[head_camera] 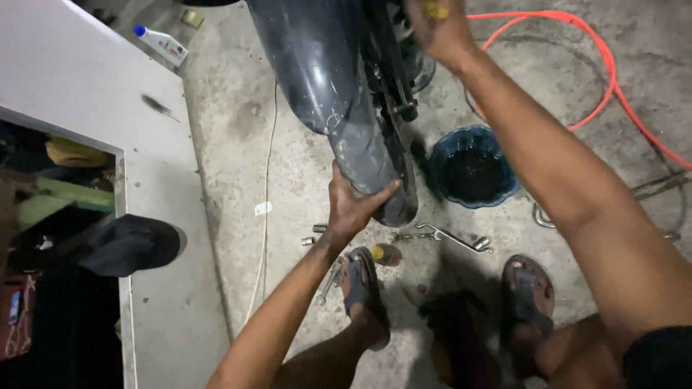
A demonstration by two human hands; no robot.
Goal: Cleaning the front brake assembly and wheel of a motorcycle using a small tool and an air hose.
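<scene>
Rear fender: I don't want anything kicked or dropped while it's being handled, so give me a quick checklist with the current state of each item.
1. Left hand has a grip on the fender's lower end: ok.
2. Right hand holding something yellow up by the wheel: grip cannot tell, partly out of frame.
3. Blue basin of dark liquid stands apart from both feet: ok.
4. Wrenches lie loose on the floor in front of the sandals: not ok.
5. Orange hose loops behind the basin, away from the feet: ok.
</scene>
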